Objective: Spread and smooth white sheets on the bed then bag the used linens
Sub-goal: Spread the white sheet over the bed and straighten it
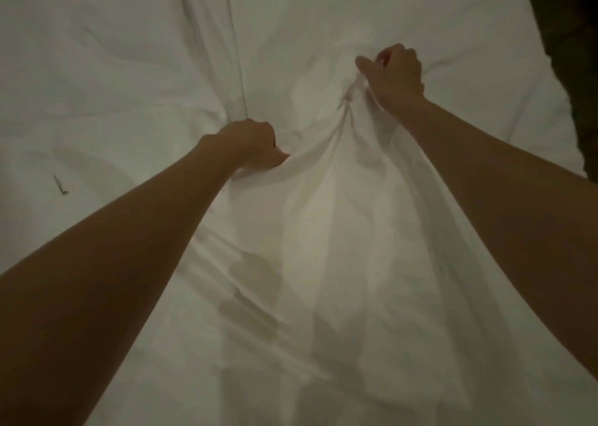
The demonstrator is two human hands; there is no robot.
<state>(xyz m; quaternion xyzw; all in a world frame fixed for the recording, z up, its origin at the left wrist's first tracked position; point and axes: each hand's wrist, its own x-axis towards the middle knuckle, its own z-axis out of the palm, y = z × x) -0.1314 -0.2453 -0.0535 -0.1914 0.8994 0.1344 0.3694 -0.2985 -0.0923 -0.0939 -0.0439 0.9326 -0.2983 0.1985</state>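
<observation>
Hands, two of them, grip one rumpled white cotton sheet (323, 231) spread over the bed: the left hand (255, 147) fisted on a fold, the right hand (393, 76) pinching a gathered bunch farther up. A small dark speck (60, 186) lies left; dark floor (569, 53) borders the right.

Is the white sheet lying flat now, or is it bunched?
Bunched: the left hand and right hand each grip a gathered fold of the white sheet.

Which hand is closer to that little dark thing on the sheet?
Left. The left hand grips the sheet to the right of the dark thing; the right hand is farther right, holding bunched cloth.
</observation>
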